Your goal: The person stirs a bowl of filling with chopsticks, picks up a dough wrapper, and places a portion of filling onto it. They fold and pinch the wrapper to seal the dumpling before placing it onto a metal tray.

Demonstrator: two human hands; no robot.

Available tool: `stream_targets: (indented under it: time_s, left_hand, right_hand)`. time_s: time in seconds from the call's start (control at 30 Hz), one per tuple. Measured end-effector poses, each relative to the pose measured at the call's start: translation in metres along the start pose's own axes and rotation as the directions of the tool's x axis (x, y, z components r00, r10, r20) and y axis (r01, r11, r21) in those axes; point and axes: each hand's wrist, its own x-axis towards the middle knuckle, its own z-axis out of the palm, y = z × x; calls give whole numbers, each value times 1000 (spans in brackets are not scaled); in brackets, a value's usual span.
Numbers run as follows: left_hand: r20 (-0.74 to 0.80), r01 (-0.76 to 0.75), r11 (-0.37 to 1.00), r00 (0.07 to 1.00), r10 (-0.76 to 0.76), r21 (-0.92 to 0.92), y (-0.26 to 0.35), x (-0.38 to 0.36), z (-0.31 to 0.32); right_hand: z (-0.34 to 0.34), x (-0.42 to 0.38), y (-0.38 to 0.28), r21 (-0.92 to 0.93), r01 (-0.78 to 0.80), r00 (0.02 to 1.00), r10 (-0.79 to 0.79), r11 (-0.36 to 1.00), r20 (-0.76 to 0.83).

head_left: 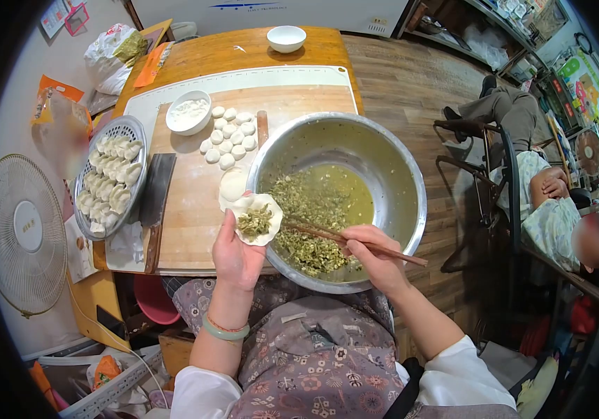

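My left hand holds a round dough wrapper with a mound of green filling on it, beside the rim of a large metal bowl. In my right hand is a pair of chopsticks, their tips near the wrapper's right edge. Chopped green filling lies in the bowl with some liquid. Flat wrappers rest on the wooden board just beyond my left hand, and small dough pieces lie farther back.
A white bowl of flour, a cleaver and a colander of dumplings are at left. A rolling pin lies by the metal bowl. An empty white bowl stands at the back. A person sits at right.
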Motion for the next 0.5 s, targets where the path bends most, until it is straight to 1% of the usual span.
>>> stream_targets:
  time_s: [0.1, 0.17, 0.2, 0.23, 0.3, 0.37, 0.43, 0.47, 0.5]
  left_hand:
    - [-44, -30, 1000, 999, 31, 5, 1, -1, 0]
    - [-36, -34, 999, 999, 35, 15, 6, -2, 1]
    - [-30, -42, 999, 999, 43, 23, 8, -2, 1]
    - [-30, -41, 999, 999, 42, 23, 10, -2, 2]
    - [-34, -49, 999, 998, 49, -13, 14, -3, 2]
    - [-18, -50, 999, 999, 50, 0, 15, -4, 2]
    - [1, -48, 999, 999, 48, 8, 13, -3, 1]
    - [-24, -40, 999, 999, 40, 6, 10, -2, -1]
    - [-48, -35, 999, 998, 36, 4, 7, -1, -2]
  right_hand:
    - [8, 13, 11, -9, 0, 1000, 0, 1000, -8]
    - [11, 20, 22, -7, -117, 992, 117, 993, -46]
    - [12, 22, 23, 19, -223, 969, 223, 975, -101]
    - [11, 21, 22, 20, -222, 969, 223, 975, -102]
    - [7, 20, 17, 147, -196, 962, 219, 970, -165]
    - [-1, 17, 14, 165, -191, 961, 219, 968, -170]
    - [-4, 12, 0, 224, -160, 950, 211, 961, -228]
    - [-6, 9, -5, 222, -161, 951, 212, 962, -227]
    - [-8, 6, -11, 259, -125, 951, 190, 958, -244]
